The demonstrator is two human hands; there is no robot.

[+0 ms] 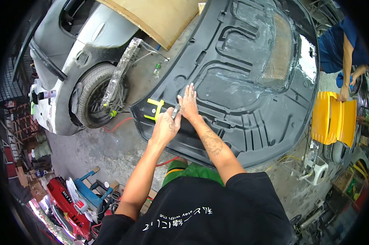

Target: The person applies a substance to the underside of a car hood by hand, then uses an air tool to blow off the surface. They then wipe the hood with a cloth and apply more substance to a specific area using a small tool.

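Note:
My left hand [167, 125] is closed around a small grey tool [176, 111], whose exact kind I cannot make out. It is over the near left part of a black car hood [241, 134], close to strips of yellow tape [155, 107] stuck at the hood's corner. My right hand [188, 104] lies on the hood just beyond the tool, fingers stretched out and pointing away from me. The hood's moulded underside faces up. A mesh panel [279, 53] and a white patch [308, 59] show on its far right side.
To the left stands a partly stripped car body [66, 81] with an exposed wheel [96, 94]. Another person's hand [344, 93] touches a yellow panel [333, 118] at right. A white stool [314, 167], a red hose [167, 162] and a blue tool stand [88, 192] are around.

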